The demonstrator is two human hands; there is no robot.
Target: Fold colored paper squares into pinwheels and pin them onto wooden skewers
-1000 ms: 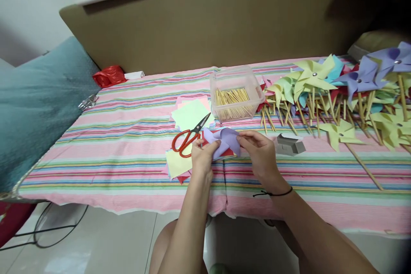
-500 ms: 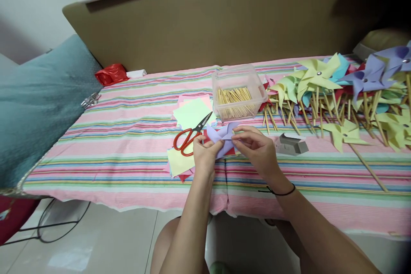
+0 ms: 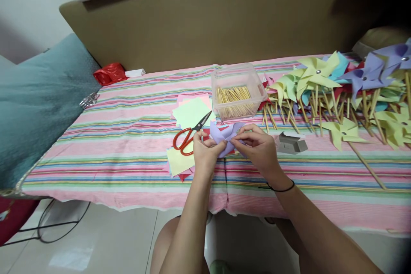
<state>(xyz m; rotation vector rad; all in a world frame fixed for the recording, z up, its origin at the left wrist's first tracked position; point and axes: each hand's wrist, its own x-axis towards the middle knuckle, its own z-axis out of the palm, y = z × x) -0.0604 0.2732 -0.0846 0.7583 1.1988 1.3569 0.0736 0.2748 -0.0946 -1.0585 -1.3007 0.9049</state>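
Observation:
Between my hands is a purple paper pinwheel (image 3: 228, 147), its blades folded in toward the middle and no stick showing on it. My left hand (image 3: 206, 150) pinches it from the left, thumb near the centre. From the right, the fingertips of my right hand (image 3: 258, 147) press together at the pinwheel's middle; any small part between them is hidden. Just left of my left hand lie red-handled scissors (image 3: 189, 137), blades pointing up and right. They rest partly on paper sheets, a pale green one (image 3: 192, 112) behind and a yellow one (image 3: 180, 162) in front.
A clear plastic box (image 3: 236, 111) of wooden sticks stands behind my hands. Many finished pinwheels (image 3: 317, 72) lie heaped at the right, one yellow pinwheel (image 3: 343, 132) nearer. A small grey box (image 3: 291, 143) sits right of my right hand. A red bag (image 3: 111, 74) lies back left.
My fingers have drawn the purple blades closer in to the centre, and the pinwheel has turned slightly. My right fingertips have moved a little down and left to its middle.

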